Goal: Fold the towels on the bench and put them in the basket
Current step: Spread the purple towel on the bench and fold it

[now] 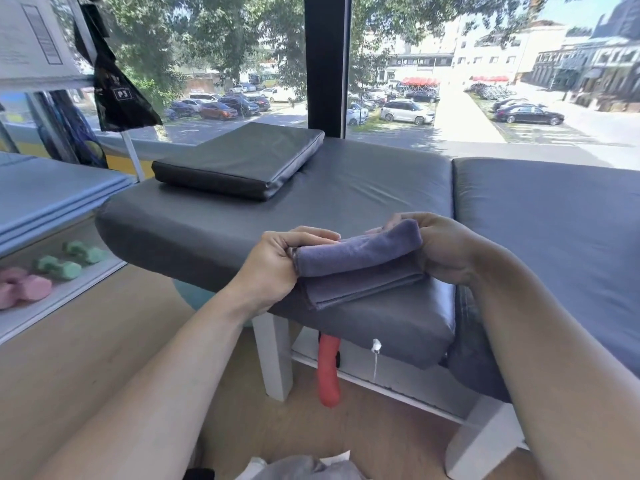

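A purple-grey towel (356, 263) lies folded in layers near the front edge of the dark padded bench (214, 216). Its upper layer is lifted and bent over the lower ones. My left hand (277, 261) pinches the towel's left end between thumb and fingers. My right hand (440, 247) grips the right end, with its fingers curled over the top fold. No basket is in view.
A black flat cushion (239, 159) lies at the back left of the bench. A second bench pad (554, 216) adjoins on the right. Left, a low shelf holds green dumbbells (69, 259) and pink dumbbells (24, 287). A red roller (328, 370) hangs under the bench.
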`<state>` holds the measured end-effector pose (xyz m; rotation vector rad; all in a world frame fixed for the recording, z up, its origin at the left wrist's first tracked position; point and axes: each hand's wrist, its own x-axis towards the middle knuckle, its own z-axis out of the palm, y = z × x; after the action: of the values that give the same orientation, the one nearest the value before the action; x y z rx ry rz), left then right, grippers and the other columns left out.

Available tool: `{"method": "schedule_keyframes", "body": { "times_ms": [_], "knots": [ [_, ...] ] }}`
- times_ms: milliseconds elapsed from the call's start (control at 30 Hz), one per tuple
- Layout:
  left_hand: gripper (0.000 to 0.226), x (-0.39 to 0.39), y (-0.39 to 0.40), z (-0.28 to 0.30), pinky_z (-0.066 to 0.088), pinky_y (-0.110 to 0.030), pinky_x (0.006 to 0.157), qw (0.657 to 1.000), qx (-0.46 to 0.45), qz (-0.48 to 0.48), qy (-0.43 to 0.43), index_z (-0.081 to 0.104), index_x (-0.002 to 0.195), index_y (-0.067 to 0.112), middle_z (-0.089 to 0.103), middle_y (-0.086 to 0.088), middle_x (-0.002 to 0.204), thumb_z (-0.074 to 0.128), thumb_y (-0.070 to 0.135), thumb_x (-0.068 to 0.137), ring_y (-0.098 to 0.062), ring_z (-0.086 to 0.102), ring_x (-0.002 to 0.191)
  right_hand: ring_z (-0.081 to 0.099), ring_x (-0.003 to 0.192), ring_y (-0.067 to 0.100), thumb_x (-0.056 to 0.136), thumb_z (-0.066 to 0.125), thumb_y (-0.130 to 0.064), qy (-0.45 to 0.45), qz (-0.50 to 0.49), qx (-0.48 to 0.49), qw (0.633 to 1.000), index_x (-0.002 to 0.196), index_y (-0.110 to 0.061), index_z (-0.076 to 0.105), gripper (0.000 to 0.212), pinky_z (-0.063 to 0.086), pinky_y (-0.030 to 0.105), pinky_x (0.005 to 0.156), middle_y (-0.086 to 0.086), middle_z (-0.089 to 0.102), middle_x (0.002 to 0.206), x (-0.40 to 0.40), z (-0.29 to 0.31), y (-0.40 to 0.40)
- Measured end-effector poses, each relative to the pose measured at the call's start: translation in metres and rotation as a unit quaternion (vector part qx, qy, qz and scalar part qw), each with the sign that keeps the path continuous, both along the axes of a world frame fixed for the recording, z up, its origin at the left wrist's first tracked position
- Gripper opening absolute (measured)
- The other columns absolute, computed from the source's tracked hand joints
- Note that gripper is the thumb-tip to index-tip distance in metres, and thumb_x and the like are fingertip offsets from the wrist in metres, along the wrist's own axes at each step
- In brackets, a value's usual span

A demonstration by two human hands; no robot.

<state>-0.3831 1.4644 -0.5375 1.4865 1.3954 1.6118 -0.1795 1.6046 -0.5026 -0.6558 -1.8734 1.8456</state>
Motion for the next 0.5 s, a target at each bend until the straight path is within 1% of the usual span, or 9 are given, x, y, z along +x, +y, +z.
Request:
{"method": "schedule_keyframes", "body": {
  "times_ms": [33, 100, 167, 233, 333, 400, 467, 500],
  "knots": [
    [0.042, 0.0001, -0.0005, 0.0008, 0.055, -0.031, 0.088, 1.000, -0.002, -0.001, -0.005, 0.084, 0.085, 0.016, 0.076, -0.001, 0.107, 0.062, -0.019, 0.084, -0.018, 0.071, 0.102, 0.062, 0.096, 0.038, 0.088, 0.047, 0.018, -0.001, 0.007, -0.004, 1.000, 0.060, -0.013, 0.067, 0.046, 0.052, 0.035, 0.077, 0.037, 0.064, 0.117, 0.0004, 0.0007, -0.0002],
    [0.052, 0.0018, -0.0006, 0.0024, 0.053, -0.026, 0.088, 1.000, -0.008, -0.006, 0.002, 0.084, 0.076, 0.021, 0.076, 0.003, 0.104, 0.059, -0.024, 0.083, -0.014, 0.071, 0.100, 0.065, 0.096, 0.037, 0.087, 0.047, 0.020, -0.003, 0.013, -0.014, 1.000, 0.059, -0.010, 0.064, 0.044, 0.056, 0.035, 0.078, 0.033, 0.066, 0.119, 0.0008, 0.0014, 0.0002],
    [0.064, 0.0025, 0.0005, 0.0033, 0.053, -0.026, 0.092, 1.000, -0.006, 0.002, 0.011, 0.083, 0.073, 0.023, 0.076, 0.004, 0.104, 0.049, -0.030, 0.081, -0.015, 0.070, 0.104, 0.070, 0.089, 0.035, 0.086, 0.043, 0.024, 0.009, 0.007, -0.031, 0.999, 0.056, -0.010, 0.064, 0.049, 0.060, 0.032, 0.071, 0.029, 0.071, 0.113, 0.0015, 0.0029, 0.0008],
    [0.072, 0.0013, 0.0031, 0.0023, 0.052, -0.026, 0.096, 0.999, 0.015, 0.045, 0.026, 0.082, 0.069, 0.026, 0.076, 0.005, 0.104, 0.040, -0.032, 0.078, -0.016, 0.070, 0.106, 0.073, 0.081, 0.031, 0.086, 0.034, 0.027, 0.022, -0.011, -0.052, 0.998, 0.052, -0.011, 0.064, 0.059, 0.061, 0.029, 0.064, 0.023, 0.074, 0.106, 0.0013, 0.0036, 0.0014],
    [0.070, 0.0037, 0.0069, 0.0014, 0.049, -0.020, 0.093, 0.990, 0.029, 0.122, 0.064, 0.080, 0.065, 0.031, 0.076, 0.010, 0.103, 0.042, -0.025, 0.083, -0.008, 0.069, 0.104, 0.074, 0.082, 0.031, 0.086, 0.028, 0.026, 0.036, -0.053, -0.056, 0.996, 0.049, -0.012, 0.063, 0.064, 0.063, 0.030, 0.066, 0.018, 0.076, 0.103, -0.0015, 0.0027, 0.0031],
    [0.066, 0.0067, 0.0071, 0.0044, 0.046, -0.017, 0.096, 0.987, 0.012, 0.139, 0.080, 0.080, 0.068, 0.031, 0.075, 0.012, 0.107, 0.041, -0.020, 0.085, -0.003, 0.067, 0.106, 0.070, 0.076, 0.031, 0.085, 0.030, 0.022, 0.022, -0.086, -0.042, 0.995, 0.053, -0.013, 0.064, 0.058, 0.060, 0.030, 0.064, 0.016, 0.075, 0.090, -0.0035, 0.0019, 0.0043],
    [0.055, 0.0029, 0.0075, 0.0064, 0.044, -0.021, 0.101, 0.993, -0.005, 0.100, 0.056, 0.081, 0.074, 0.023, 0.074, 0.007, 0.113, 0.037, -0.008, 0.084, -0.007, 0.065, 0.113, 0.066, 0.068, 0.026, 0.085, 0.036, 0.016, 0.015, -0.107, -0.038, 0.993, 0.062, -0.012, 0.064, 0.045, 0.058, 0.027, 0.058, 0.013, 0.070, 0.076, -0.0045, 0.0019, 0.0026],
    [0.049, 0.0022, 0.0058, 0.0091, 0.045, -0.025, 0.102, 0.998, -0.014, 0.062, 0.019, 0.082, 0.078, 0.019, 0.073, 0.003, 0.116, 0.036, 0.001, 0.082, -0.011, 0.065, 0.116, 0.066, 0.066, 0.024, 0.084, 0.040, 0.012, 0.020, -0.113, -0.048, 0.992, 0.066, -0.010, 0.065, 0.038, 0.056, 0.026, 0.057, 0.012, 0.068, 0.074, -0.0049, 0.0029, 0.0017]
  ]
}}
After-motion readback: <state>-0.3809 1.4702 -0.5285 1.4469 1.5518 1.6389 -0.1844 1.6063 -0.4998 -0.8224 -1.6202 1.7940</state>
